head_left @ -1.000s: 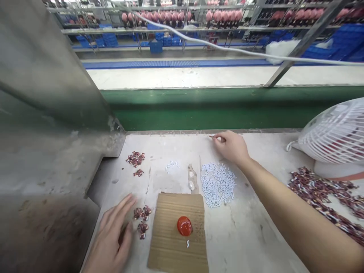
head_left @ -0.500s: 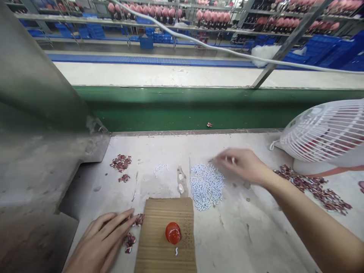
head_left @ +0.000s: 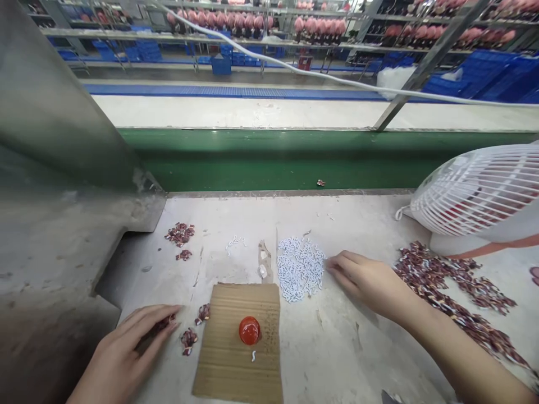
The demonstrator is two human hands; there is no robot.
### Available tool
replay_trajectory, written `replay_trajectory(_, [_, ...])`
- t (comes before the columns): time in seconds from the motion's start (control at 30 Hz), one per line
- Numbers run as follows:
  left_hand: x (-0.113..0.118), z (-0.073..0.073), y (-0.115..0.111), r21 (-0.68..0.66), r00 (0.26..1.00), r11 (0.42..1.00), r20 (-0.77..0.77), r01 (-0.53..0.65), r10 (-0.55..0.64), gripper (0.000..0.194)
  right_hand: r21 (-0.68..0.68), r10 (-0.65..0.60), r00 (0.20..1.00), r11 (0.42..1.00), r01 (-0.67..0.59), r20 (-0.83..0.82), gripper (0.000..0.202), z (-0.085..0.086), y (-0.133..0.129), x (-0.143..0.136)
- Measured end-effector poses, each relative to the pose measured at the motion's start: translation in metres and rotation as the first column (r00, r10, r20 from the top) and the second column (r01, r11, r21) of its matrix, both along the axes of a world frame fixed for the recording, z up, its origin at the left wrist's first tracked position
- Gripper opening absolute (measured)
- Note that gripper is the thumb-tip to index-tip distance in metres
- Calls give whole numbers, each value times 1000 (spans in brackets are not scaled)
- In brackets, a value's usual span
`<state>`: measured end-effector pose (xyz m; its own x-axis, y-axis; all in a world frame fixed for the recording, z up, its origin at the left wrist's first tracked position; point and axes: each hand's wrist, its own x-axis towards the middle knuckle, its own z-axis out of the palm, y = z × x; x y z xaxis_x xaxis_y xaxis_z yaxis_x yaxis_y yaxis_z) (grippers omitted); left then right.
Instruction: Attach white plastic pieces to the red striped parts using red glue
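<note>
My left hand (head_left: 130, 350) rests on the table at the lower left, fingers and thumb curled round some small dark red-brown pieces (head_left: 170, 319). Two little clumps of similar pieces (head_left: 189, 339) lie just right of it. My right hand (head_left: 366, 280) has its fingers pressed together at the right edge of a pile of tiny pale, wavy pieces (head_left: 300, 272); whatever its fingertips hold is hidden. Between the hands is a ridged cardboard sheet (head_left: 236, 376). On it are a shiny red round object (head_left: 250, 330) and a single pale wavy piece (head_left: 253, 356).
A white fan (head_left: 475, 193) stands at the right beside a big heap of red-brown pieces (head_left: 429, 275). A metal housing (head_left: 63, 185) bounds the left side. Behind the table runs a green belt (head_left: 261, 160), and a white cable (head_left: 320, 72) crosses above.
My right hand has come down and nearer, from above the pale pile's far right corner to its right edge. My left hand has drawn left, away from the small clumps, its fingers now curled.
</note>
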<state>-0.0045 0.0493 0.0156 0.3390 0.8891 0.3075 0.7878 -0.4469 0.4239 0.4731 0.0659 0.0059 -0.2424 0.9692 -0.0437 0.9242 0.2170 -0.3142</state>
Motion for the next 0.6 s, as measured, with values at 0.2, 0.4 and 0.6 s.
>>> replay_trajectory(0.2, [-1,-7,-11,-81,981,988,129,-135,144,17,-50,-125,977,992,118,-175,24,11,-12,-1])
replay_trajectory(0.4, [-9,-12,-27,-623,444,706,556,-337,703,30,-233,-304,771,951,206,-560,32,38,-62,-57])
replay_trajectory(0.6, [52,46,-41,-749,69,612,645,253,761,27,-628,-668,-125,737,-250,-734,36,52,-108,-140])
